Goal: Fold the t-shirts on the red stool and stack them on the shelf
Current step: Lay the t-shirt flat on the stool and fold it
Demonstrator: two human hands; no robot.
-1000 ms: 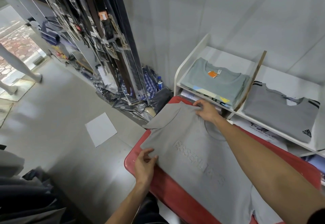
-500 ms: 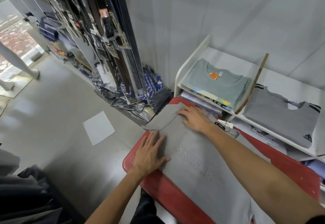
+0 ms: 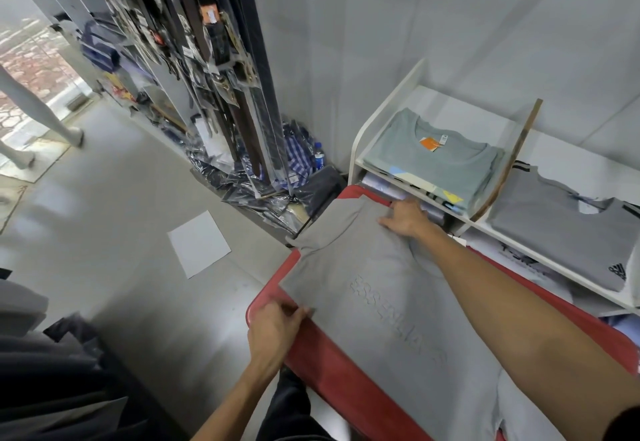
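Observation:
A grey t-shirt (image 3: pixel 374 288) with raised lettering lies spread face up on the red stool (image 3: pixel 332 368). One sleeve hangs over the stool's far left corner. My left hand (image 3: pixel 275 328) pinches the shirt's near left edge at the stool's rim. My right hand (image 3: pixel 405 217) grips the shirt at the shoulder near the collar, close to the shelf. The white shelf (image 3: pixel 381 108) stands behind the stool and holds a folded grey-green t-shirt stack (image 3: pixel 433 160) and a folded grey t-shirt (image 3: pixel 568 229) with black stripes.
A wooden strip (image 3: pixel 509 160) leans between the two shelf stacks. More folded clothes sit on the lower shelf level. Hanging belts and packaged goods (image 3: pixel 207 70) crowd the left wall. A white sheet (image 3: pixel 199 243) lies on the floor. Mannequin legs (image 3: pixel 34 108) stand far left.
Half a second ago both hands lay flat on the shirt. Now the left hand has slid back to pinch the near edge and the right hand grips the shoulder.

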